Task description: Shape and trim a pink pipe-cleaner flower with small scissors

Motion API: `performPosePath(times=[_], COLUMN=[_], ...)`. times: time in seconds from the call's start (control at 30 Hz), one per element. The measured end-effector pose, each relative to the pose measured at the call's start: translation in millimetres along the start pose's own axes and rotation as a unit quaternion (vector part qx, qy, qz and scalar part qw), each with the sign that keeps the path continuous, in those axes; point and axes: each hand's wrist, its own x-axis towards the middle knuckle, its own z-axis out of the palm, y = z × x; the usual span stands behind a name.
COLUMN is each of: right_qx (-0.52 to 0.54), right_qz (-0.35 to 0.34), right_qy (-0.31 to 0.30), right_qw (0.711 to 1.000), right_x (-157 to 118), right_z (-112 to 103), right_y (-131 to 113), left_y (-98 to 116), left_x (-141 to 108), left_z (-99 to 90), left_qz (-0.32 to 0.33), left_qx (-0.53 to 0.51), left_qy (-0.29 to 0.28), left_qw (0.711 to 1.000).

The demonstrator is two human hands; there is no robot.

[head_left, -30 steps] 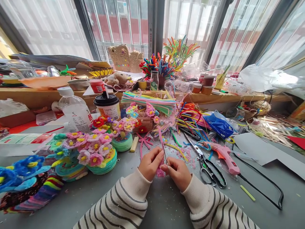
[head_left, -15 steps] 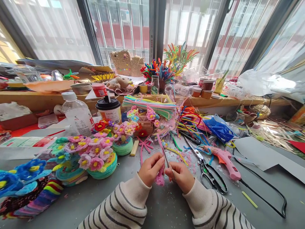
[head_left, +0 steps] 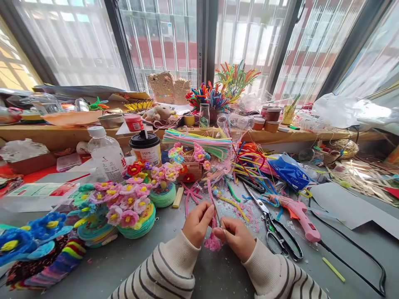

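My left hand is closed in a pinch on a pink pipe cleaner, whose upper end sticks up past my fingertips. Below the fingers hangs a fuzzy pink bunch. My right hand is closed around small scissors; their thin metal blades point up and left along the pipe cleaner, and the handles are mostly hidden. Pink fluff lies scattered on the grey table beyond my hands. A knotted pink pipe cleaner rests just past my left hand.
Large scissors and a pink glue gun with a black cord lie at right. Pipe-cleaner flowers on coiled bases stand left, before a bottle and a lidded cup. Bundled pipe cleaners lie behind.
The pink bunch hangs slightly lower and shows more below my fingers. Both hands keep their grip close together. The whole view has shifted slightly.
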Motion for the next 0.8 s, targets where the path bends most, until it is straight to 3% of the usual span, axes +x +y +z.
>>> performPosePath(times=[0.4, 0.8], right_qx=[-0.012, -0.002], right_qz=[0.011, 0.024], right_qy=[-0.01, 0.006], right_qw=[1.0, 1.0], right_x=[0.4, 1.5], right_z=[-0.4, -1.5], right_y=[3.3, -0.6], left_y=[0.3, -0.7], left_x=[-1.5, 2.1], left_z=[-0.5, -0.2], left_qz=[0.016, 0.014], left_qx=[0.119, 0.128], left_qy=[-0.016, 0.0], left_qw=[0.993, 0.992])
